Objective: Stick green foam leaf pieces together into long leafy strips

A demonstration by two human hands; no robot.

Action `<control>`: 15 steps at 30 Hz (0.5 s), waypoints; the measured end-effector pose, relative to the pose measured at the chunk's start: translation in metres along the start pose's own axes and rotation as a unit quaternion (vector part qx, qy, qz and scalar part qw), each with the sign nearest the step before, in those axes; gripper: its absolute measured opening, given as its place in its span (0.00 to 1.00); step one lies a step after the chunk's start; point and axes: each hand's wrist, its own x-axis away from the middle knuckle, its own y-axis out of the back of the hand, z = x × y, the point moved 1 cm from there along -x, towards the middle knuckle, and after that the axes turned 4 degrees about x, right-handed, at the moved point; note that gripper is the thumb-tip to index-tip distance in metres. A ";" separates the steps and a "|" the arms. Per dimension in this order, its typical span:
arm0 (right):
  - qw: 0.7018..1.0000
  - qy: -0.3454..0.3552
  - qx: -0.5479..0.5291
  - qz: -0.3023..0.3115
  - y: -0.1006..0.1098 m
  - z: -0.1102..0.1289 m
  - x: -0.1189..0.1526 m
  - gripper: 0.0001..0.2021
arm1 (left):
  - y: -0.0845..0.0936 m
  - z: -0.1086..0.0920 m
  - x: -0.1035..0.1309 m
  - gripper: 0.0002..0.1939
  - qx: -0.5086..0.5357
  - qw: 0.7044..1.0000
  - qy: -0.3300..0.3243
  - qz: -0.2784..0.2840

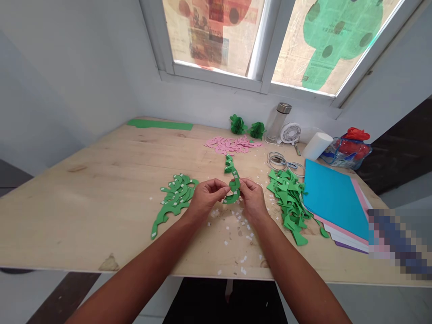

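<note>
Between my hands, above the middle of the table, is a green scalloped foam cutout with small white tape squares along it. My left hand pinches its left side with thumb and fingertips. Fingers of my right hand close on its right edge. Left of my hands lies a pile of similar green cutouts, many bearing white squares. Small white paper bits are scattered on the table below and between my forearms.
Green scraps lie heaped at right beside a stack of coloured sheets. Behind are pink cutouts, scissors, two green folded-paper pieces, a bottle, a small fan, a white roll and a clear bag.
</note>
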 end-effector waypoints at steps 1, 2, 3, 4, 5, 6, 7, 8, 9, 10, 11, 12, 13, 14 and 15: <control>1.000 0.001 0.002 0.001 0.000 0.000 0.000 0.10 | 0.000 0.000 0.000 0.10 -0.004 1.000 -0.004 -0.006; 1.000 0.001 0.004 0.001 0.000 0.000 0.000 0.10 | 0.000 0.001 0.000 0.10 -0.008 1.000 -0.008 -0.010; 1.000 0.001 0.004 0.002 0.000 -0.001 0.000 0.10 | 0.000 0.001 0.000 0.10 -0.011 1.000 -0.011 -0.015; 1.000 0.002 0.004 0.003 0.000 -0.001 0.000 0.10 | 0.000 0.002 0.000 0.10 -0.014 1.000 -0.014 -0.019; 1.000 0.002 0.003 0.004 0.000 -0.001 0.000 0.10 | 0.000 0.002 0.000 0.10 -0.016 0.999 -0.016 -0.022; 1.000 0.003 0.003 0.006 0.000 -0.001 0.000 0.10 | 0.000 0.003 0.000 0.10 -0.018 0.999 -0.018 -0.026; 1.000 0.004 0.003 0.007 0.000 -0.001 0.000 0.10 | 0.000 0.003 0.000 0.10 -0.019 0.999 -0.019 -0.029; 1.000 0.004 0.005 0.008 0.000 -0.001 0.000 0.10 | 0.000 0.004 0.000 0.10 -0.019 0.999 -0.020 -0.033; 1.000 0.004 0.008 0.007 0.000 -0.001 0.000 0.10 | 0.000 0.005 0.000 0.10 -0.019 0.999 -0.020 -0.036; 1.000 0.004 0.011 0.007 0.000 -0.002 0.000 0.10 | 0.000 0.005 0.000 0.09 -0.021 0.999 -0.020 -0.038; 1.000 0.003 0.014 0.007 0.000 -0.002 0.000 0.11 | 0.000 0.006 0.000 0.09 -0.022 0.999 -0.021 -0.041; 1.000 0.002 0.015 0.007 0.000 -0.002 0.000 0.11 | 0.000 0.006 0.000 0.09 -0.025 0.999 -0.021 -0.043; 1.000 0.001 0.016 0.009 0.001 -0.002 0.000 0.11 | 0.000 0.006 -0.001 0.09 -0.027 0.998 -0.021 -0.045; 1.000 -0.001 0.015 0.010 0.001 -0.003 0.000 0.11 | 0.000 0.006 -0.001 0.10 -0.028 0.998 -0.021 -0.047; 1.000 -0.002 0.014 0.012 0.001 -0.003 0.000 0.11 | 0.000 0.006 -0.001 0.10 -0.027 0.998 -0.021 -0.049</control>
